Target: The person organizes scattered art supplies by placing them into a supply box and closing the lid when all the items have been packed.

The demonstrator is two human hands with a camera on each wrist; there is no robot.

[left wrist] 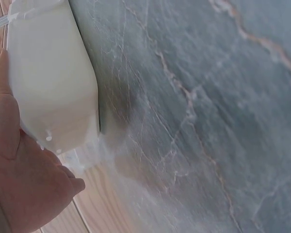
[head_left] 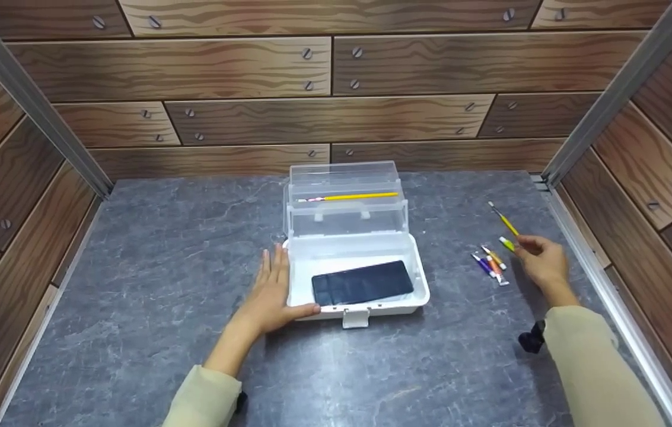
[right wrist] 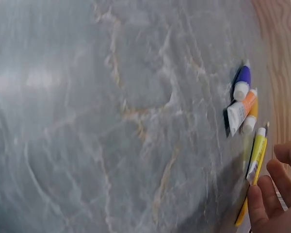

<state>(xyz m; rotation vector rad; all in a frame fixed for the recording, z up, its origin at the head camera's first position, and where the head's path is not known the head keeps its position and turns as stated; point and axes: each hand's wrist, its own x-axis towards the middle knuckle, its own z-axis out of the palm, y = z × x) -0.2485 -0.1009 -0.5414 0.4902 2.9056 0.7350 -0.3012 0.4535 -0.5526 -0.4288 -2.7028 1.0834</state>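
A white plastic box with raised clear trays stands mid-table, a black smartphone lying inside. My left hand rests against the box's left side, fingers straight, thumb at the front rim. In the left wrist view its palm lies along the white wall. Over on the right, my right hand is at a yellow paintbrush, fingers loosely bent. In the right wrist view its fingertips are right beside the brush handle. Next to the brush lies a yellow-green paint tube.
Purple, orange-and-white and yellow-orange paint tubes lie together left of my right hand. A yellow stick with a pale patterned end sits in the upper clear tray. Wood-patterned walls enclose the grey marbled table.
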